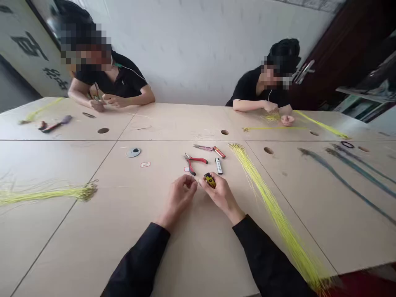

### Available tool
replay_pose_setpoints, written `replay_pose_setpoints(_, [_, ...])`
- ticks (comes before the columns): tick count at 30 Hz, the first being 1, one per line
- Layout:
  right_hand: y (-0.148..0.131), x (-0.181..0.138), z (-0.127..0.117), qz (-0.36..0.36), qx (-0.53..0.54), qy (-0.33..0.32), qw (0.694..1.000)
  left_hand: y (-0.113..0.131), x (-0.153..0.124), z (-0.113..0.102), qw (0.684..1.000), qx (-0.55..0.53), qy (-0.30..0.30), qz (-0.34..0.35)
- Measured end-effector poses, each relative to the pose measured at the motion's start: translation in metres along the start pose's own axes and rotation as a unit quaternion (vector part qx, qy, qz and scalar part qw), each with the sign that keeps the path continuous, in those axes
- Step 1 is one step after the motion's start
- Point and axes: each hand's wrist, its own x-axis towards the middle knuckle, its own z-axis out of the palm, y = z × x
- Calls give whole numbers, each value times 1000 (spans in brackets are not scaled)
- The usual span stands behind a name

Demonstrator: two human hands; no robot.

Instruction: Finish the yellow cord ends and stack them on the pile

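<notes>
Viewing the head feed from my remote station, I see the left hand [182,199] and right hand [221,194] just beside each other, above the middle of the desk [68,251]. The right hand is closed, gripping a small yellow-and-black object [209,180] between thumb and fingers. The left hand is also closed, its fingertips [192,184] pinched together; I cannot tell whether they hold anything thin. Just ahead of the hands lie red pliers [194,163], a white lighter [218,166], a red lighter [219,152] and a pink-handled tool [202,147]. To the right of the hands, a long yellow wire bundle [272,210] runs toward the near edge. A second yellow bundle [46,194] lies at the left edge, and gray-blue bundles [340,173] lie toward the right edge. Along the far edge sit two co-workers in black: one [123,80] has both hands together over the desk, and the other [250,90] has both hands at a tuft of yellow wires [271,117].
</notes>
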Motion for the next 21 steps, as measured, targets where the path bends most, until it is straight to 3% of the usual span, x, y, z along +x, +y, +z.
replay_pose_setpoints(10, [-2, 1, 2, 24, 23, -20, 999, 1, 1, 3, 1000, 2, 6, 20])
replay_pose_setpoints(21, [4, 4, 3, 43, 34, -28, 998, 5, -1, 2, 998, 39, -30, 44])
